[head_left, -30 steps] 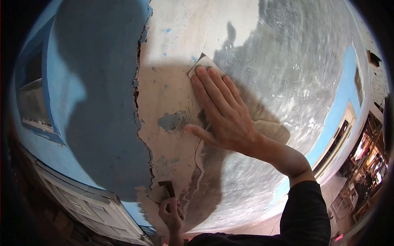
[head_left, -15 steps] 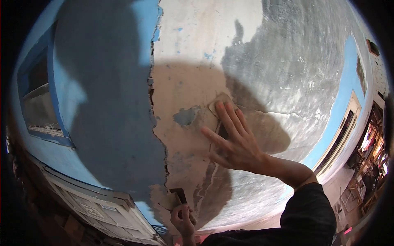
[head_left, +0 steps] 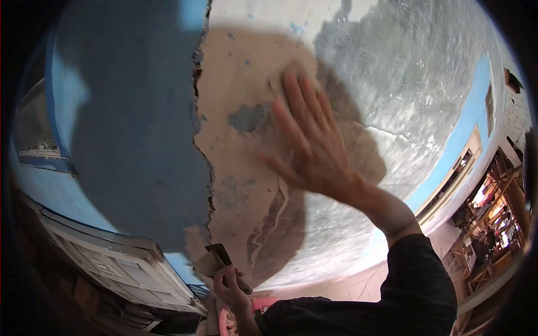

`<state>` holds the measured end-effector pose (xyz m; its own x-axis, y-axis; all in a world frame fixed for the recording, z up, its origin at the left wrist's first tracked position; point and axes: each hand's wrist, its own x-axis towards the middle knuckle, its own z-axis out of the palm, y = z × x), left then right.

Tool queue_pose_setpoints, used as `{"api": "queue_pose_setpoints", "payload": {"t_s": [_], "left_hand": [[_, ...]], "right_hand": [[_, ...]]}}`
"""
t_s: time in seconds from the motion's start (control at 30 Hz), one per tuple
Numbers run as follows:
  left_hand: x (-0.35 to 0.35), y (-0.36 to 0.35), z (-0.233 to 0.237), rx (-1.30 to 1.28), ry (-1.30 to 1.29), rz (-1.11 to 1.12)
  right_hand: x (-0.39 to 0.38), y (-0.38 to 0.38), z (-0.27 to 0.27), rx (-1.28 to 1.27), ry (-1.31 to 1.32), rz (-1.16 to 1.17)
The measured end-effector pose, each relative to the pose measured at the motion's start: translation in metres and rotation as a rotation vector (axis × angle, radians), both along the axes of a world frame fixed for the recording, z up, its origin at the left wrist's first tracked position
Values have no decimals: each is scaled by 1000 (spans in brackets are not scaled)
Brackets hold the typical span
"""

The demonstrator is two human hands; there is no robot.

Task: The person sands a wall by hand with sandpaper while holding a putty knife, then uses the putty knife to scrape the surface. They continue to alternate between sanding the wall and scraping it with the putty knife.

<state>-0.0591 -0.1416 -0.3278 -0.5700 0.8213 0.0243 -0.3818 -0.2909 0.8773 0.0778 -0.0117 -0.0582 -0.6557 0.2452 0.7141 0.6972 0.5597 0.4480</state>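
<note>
My right hand (head_left: pixel 314 145) lies flat against the cracked wall (head_left: pixel 224 162), its fingers stretched upward and blurred by motion. Under the fingertips it presses a beige piece of sandpaper (head_left: pixel 296 71), mostly hidden by the hand. A patch of bare grey (head_left: pixel 249 117) shows in the pale surface just left of these fingers. Low in the view, my left hand (head_left: pixel 231 285) is closed round putty knives (head_left: pixel 217 259), one blade pale and one dark, tilted up close to the wall. A jagged crack (head_left: pixel 197 101) divides blue paint from the pale area.
A blue-framed window (head_left: pixel 59 112) is at the left, above a weathered white wooden panel (head_left: pixel 120 269). At the right stand another framed opening (head_left: pixel 454 173) and cluttered wooden structures (head_left: pixel 499 218). A pink spoked object (head_left: pixel 227 319) sits below my left hand.
My right hand has slid upward over the wall with the sandpaper. The view has tilted, and my left hand still holds the putty knives low by the wall.
</note>
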Motion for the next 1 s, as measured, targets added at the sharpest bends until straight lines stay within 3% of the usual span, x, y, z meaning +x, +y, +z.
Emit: {"api": "queue_pose_setpoints", "payload": {"t_s": [0.07,0.17,0.27,0.4,0.47,0.6,0.67,0.77,0.87,0.93,1.0], "left_hand": [[8,6,-3,-5,-16,-57],[2,6,0,-16,18,-93],[-3,11,-9,1,4,-62],[-1,4,-2,-57,2,-63],[-1,1,7,-69,50,-73],[-12,-8,-9,-14,76,-35],[-16,-5,-10,-36,50,-12],[-11,-5,-2,-39,6,-52],[-10,-4,9,-15,14,-150],[-17,-6,14,-2,133,-197],[-17,-7,22,-16,54,-170]], "right_hand": [[-19,-6,27,20,58,-46],[-11,1,-26,92,43,31],[13,1,-54,11,-116,-31],[-9,1,27,83,15,-84],[-16,2,30,132,110,-51],[14,-6,-42,58,-53,-88],[28,4,-42,130,-118,-121],[13,-5,13,131,133,-79],[26,-1,-16,122,155,-65],[48,-2,-58,108,158,-71],[79,-1,-100,114,203,-39]]}}
